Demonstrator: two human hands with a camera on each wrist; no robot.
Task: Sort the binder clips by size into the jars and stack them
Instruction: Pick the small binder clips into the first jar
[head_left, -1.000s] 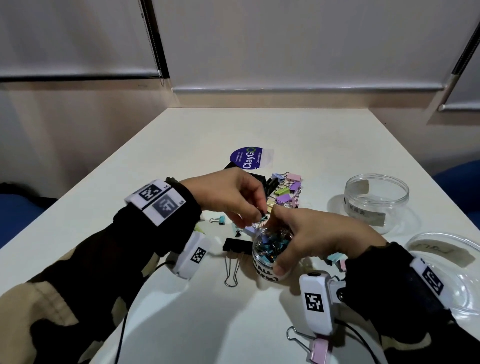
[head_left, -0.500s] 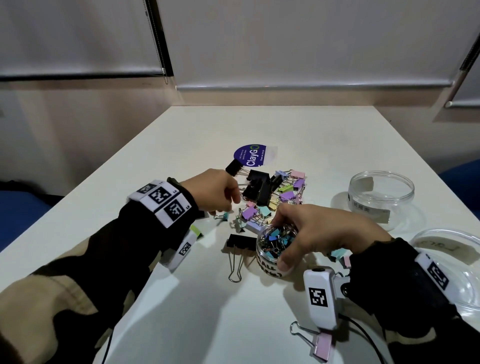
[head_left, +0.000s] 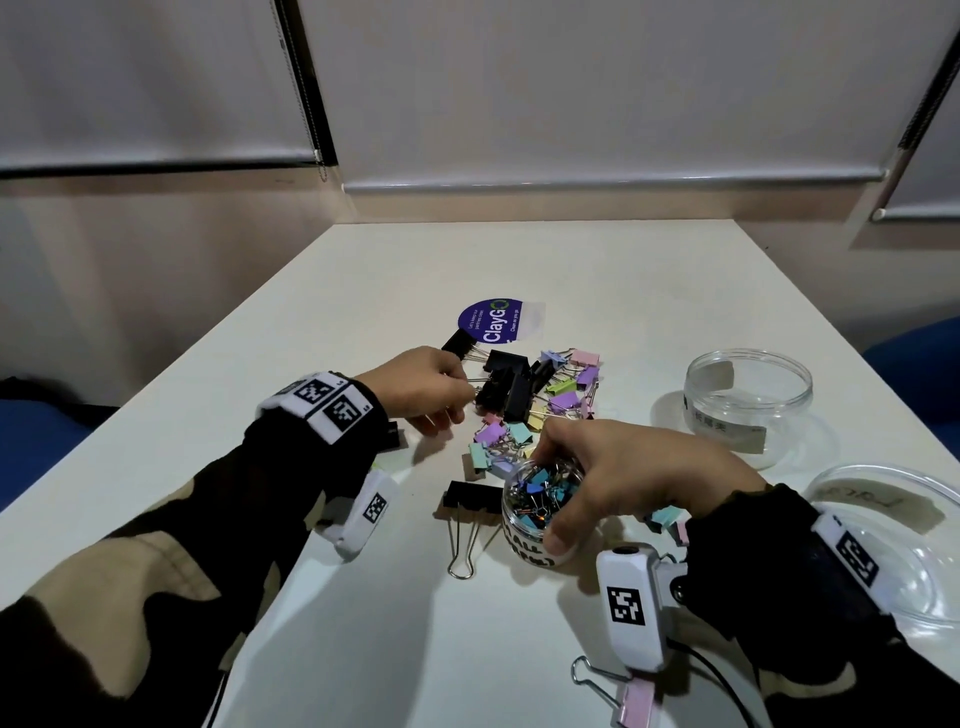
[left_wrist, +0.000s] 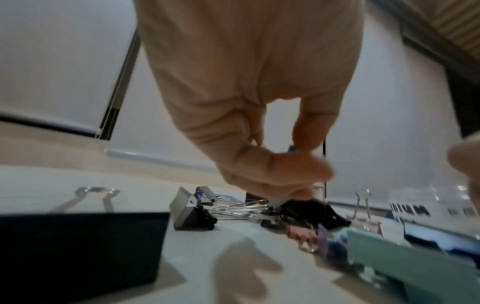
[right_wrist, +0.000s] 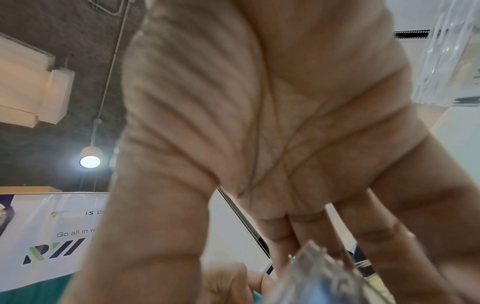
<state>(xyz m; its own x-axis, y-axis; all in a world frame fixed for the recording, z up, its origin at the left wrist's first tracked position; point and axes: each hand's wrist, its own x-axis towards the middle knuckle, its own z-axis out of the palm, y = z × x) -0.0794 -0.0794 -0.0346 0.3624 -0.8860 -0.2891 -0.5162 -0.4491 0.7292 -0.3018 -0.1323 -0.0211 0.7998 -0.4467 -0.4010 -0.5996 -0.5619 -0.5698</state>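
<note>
My right hand (head_left: 551, 493) grips the small clear jar (head_left: 523, 543) from above, thumb on its near side, fingers over the far rim. The jar is packed with small coloured binder clips. To its left, my left hand (head_left: 458, 401) is curled at the left edge of the clip pile (head_left: 550, 397), by the wire handles of the black clips (head_left: 506, 392). In the left wrist view the thumb and forefinger of the left hand (left_wrist: 301, 152) pinch a small bluish clip (left_wrist: 293, 149). The right wrist view shows mostly palm and a blurred jar rim (right_wrist: 317, 277).
An empty medium jar (head_left: 748, 410) stands at the right, a large clear jar (head_left: 898, 551) nearer, by my right forearm. A big black clip (head_left: 470, 499) lies left of the small jar. A pink clip (head_left: 636, 704) lies near the front edge. A purple sticker (head_left: 493, 322) lies behind the pile.
My left hand left the mouth of the small jar and moved back and left to the black clips. The right hand stayed on the jar.
</note>
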